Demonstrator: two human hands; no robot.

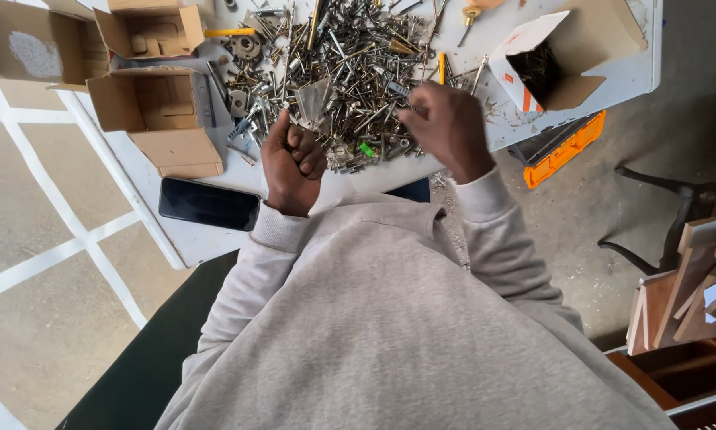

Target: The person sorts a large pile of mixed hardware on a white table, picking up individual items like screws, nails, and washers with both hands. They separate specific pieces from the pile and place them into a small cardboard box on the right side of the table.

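Note:
A big heap of mixed metal hardware [342, 64], with screws, bolts and bits, covers the middle of a white table [207, 243]. At the heap's near edge my left hand [292, 159] is a closed fist, thumb across the fingers; nothing shows inside it. My right hand [447, 127] rests on the heap's right side, its fingers curled down among the pieces and hidden behind the back of the hand. A small green piece [366, 149] lies between my hands. Grey sweatshirt sleeves cover both arms.
A black phone [208, 204] lies near the table's front edge on the left. Open cardboard boxes [155, 111] stand at the left, and a white box of dark screws [565, 56] at the right. An orange case [565, 150] sticks out below the table; wooden pieces [692, 287] stand at far right.

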